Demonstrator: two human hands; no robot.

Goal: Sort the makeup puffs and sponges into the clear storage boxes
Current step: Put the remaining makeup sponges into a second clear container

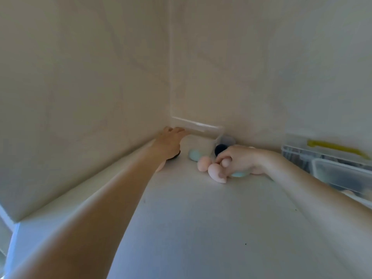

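My left hand (170, 140) reaches into the corner, and its straight fingers touch the rim of a large clear storage box (198, 125). A dark puff (175, 157) peeks out from under that palm. My right hand (239, 160) lies on the white surface with its fingers curled round a peach sponge (215, 171). A second peach sponge (203, 163) touches it on the left. One pale blue sponge (193, 154) lies behind them, and another (238, 174) is partly hidden under my right hand. A black sponge (220, 149) sits at the mouth of a small clear box (226, 140).
Walls close in the corner on the left and at the back. On the right stand a clear basket (298, 153) with a yellow handle (334, 147) and a lidded clear container (342, 174). The white surface (201, 228) stretches toward me.
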